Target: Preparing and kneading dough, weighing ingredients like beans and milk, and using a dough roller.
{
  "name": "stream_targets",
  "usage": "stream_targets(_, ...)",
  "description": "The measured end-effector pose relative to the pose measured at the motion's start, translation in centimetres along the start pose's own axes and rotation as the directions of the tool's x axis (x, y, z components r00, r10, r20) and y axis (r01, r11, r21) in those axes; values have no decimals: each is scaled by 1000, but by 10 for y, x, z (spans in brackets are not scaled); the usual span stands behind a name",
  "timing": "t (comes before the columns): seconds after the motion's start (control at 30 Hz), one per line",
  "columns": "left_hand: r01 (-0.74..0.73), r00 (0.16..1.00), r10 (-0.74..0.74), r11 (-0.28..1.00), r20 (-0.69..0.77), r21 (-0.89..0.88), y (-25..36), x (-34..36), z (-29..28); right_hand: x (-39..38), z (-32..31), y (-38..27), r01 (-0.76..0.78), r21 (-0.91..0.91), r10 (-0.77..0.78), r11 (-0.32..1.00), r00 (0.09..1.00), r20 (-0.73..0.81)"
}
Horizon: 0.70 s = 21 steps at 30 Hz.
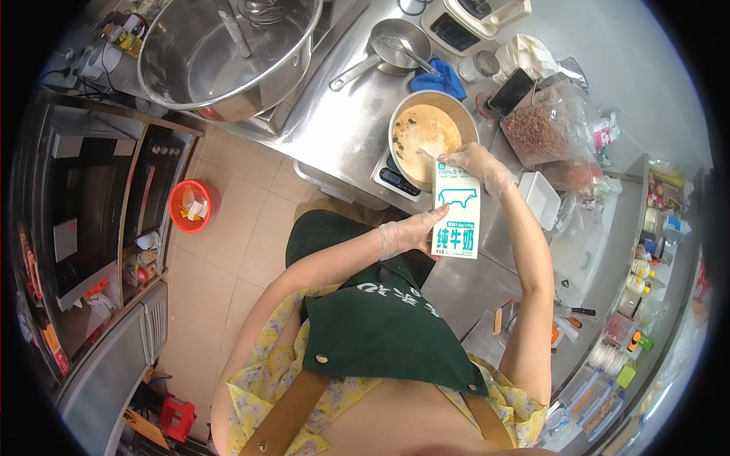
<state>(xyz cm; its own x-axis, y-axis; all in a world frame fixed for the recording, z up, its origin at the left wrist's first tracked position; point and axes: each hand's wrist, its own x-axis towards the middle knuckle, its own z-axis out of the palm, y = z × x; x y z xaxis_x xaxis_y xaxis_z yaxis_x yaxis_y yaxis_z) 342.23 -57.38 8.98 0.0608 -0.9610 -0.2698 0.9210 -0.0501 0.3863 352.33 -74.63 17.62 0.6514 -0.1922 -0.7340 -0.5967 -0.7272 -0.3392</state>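
Both my hands wear clear plastic gloves and grip a white milk carton with teal print and a cow outline. Its top end is tipped over the near rim of a round bowl. My left hand is closed round the carton's lower left side, the fingers partly hidden behind it. At the upper end, my right hand pinches the carton near the spout. Tan liquid with dark bits fills part of the bowl; a white streak shows near the spout. Under the bowl is a kitchen scale.
Beyond the bowl are a saucepan, a blue cloth and a lidded appliance. A large steel mixing bowl stands at far left. To the right are a phone, a bag of brown granules and a white tray.
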Motion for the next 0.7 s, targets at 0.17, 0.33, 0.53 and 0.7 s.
stream_targets(0.17, 7, 1000, -7, 999, 1, 33, 0, 0, 1, 6, 2, 13, 17, -5, -17, 1000, 1000, 9)
stream_targets(0.33, 19, 1000, -18, 998, -6, 58, -2, 2, 1, 9, 4, 27, 16, 30, -16, 999, 1000, 6)
stream_targets(0.53, -20, 998, 29, 985, -52, 170, -1, -3, 7, 2, 7, 40, 41, 45, -40, 998, 999, -20)
stream_targets(0.7, 11, 994, 16, 970, -112, 241, -4, 0, 6, -4, 11, 51, 81, 103, -75, 991, 995, -62)
